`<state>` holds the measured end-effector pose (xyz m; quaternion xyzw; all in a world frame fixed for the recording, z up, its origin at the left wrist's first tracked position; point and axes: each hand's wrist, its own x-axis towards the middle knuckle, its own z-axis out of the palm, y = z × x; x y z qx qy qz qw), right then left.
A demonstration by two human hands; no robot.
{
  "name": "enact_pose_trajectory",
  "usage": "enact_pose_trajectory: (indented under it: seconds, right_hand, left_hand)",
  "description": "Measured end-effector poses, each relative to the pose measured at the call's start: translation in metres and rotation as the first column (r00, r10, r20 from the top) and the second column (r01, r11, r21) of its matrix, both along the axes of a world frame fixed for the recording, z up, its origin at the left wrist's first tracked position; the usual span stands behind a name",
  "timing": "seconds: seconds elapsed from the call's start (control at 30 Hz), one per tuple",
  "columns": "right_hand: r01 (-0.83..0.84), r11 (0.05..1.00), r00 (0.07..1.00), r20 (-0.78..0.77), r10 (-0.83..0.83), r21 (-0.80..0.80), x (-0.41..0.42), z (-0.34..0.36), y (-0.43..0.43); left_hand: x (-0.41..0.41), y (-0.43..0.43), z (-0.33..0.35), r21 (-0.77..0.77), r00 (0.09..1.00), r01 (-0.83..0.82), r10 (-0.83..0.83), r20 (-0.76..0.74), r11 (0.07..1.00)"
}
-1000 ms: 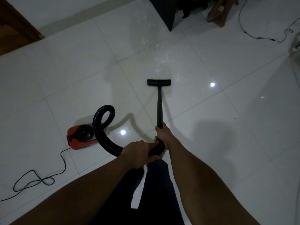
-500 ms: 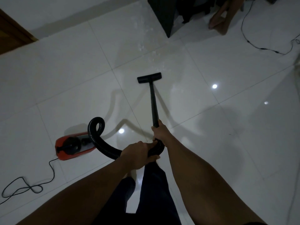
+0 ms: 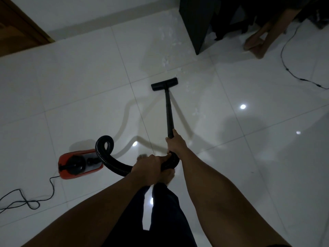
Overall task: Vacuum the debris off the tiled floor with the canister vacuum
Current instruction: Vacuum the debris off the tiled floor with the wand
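Your right hand (image 3: 175,143) is clenched around the near end of the wand (image 3: 169,111). Your left hand (image 3: 147,165) sits just behind it, toward 8 o'clock, with its fingers curled round the ribbed hose (image 3: 117,169) where the hose meets the wand. The two hands are close together; you cannot tell whether they touch.

The wand runs from your grip toward 12 o'clock. Its nozzle (image 3: 164,84) lies flat on the floor (image 3: 71,77), set crosswise and slightly skewed. The debris (image 3: 168,61), pale flecks, is scattered just beyond the nozzle from 12 to 1 o'clock and reaches toward the foot of a dark cabinet (image 3: 197,24). A few more flecks lie beside the wand at its 3 o'clock.

From your left hand the hose sweeps to 9 o'clock, curls into a loop and enters the red vacuum (image 3: 78,164), which stands on the tiles there. Its cord (image 3: 51,186) trails toward 8 o'clock and ends in a loose tangle. At 2 o'clock, past the cabinet, are another person's bare feet (image 3: 252,44) and a thin cable (image 3: 284,63).
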<state>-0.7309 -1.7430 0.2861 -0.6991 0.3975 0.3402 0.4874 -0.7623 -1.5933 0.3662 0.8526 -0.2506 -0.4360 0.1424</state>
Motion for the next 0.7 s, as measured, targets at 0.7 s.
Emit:
enact_pose_trajectory:
  seconds: [0.7]
  right_hand:
    - [-0.001,0.999,1.0,-0.026,0.0,-0.039,0.257,0.003,-0.006]
  left_hand:
    - [0.261,-0.008,-0.012,-0.107,1.0,0.028,-0.027,0.013,0.994]
